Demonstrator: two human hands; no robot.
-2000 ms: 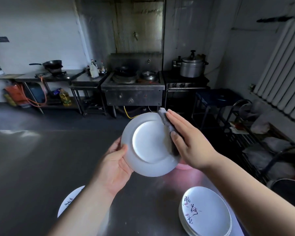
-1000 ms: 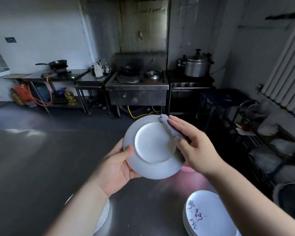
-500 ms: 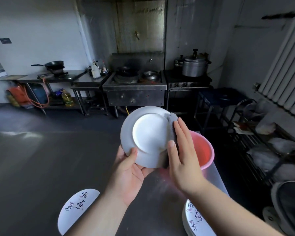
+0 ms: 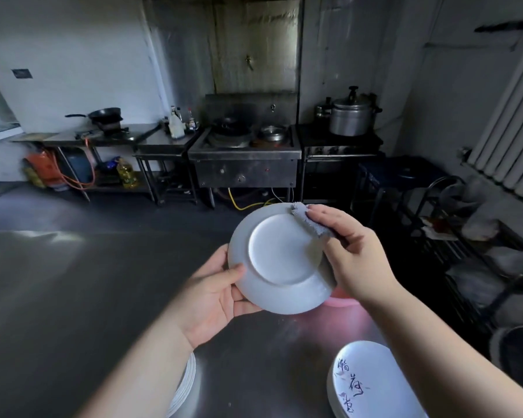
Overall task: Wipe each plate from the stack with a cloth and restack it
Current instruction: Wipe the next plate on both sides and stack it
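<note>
Dim kitchen, steel bench (image 4: 73, 297) in the foreground, a wok range (image 4: 245, 155) and a lidded pressure pot (image 4: 352, 116) against the far wall, seen from the single head view. A person holds a white plate (image 4: 280, 257) above the bench with its underside turned toward the viewer, foot ring showing. The left hand (image 4: 215, 294) grips the plate at its lower left rim, thumb curled over the back and fingers behind it. The right hand (image 4: 354, 251) pinches a grey cloth (image 4: 311, 223) between thumb and fingers and presses it on the plate's upper right rim, so the plate sits between the two grips, cloth at the top edge and thumb at the bottom edge. A pink basin (image 4: 344, 301) peeks out just beneath the plate. On the bench at lower right stands a stack of plates (image 4: 372, 384) face up, its top plate painted with dark brush-written characters, too blurred to read with confidence, and small reddish marks. A second stack of plates (image 4: 184, 384) lies at lower left, mostly hidden by the left forearm, only its white rims showing.
</note>
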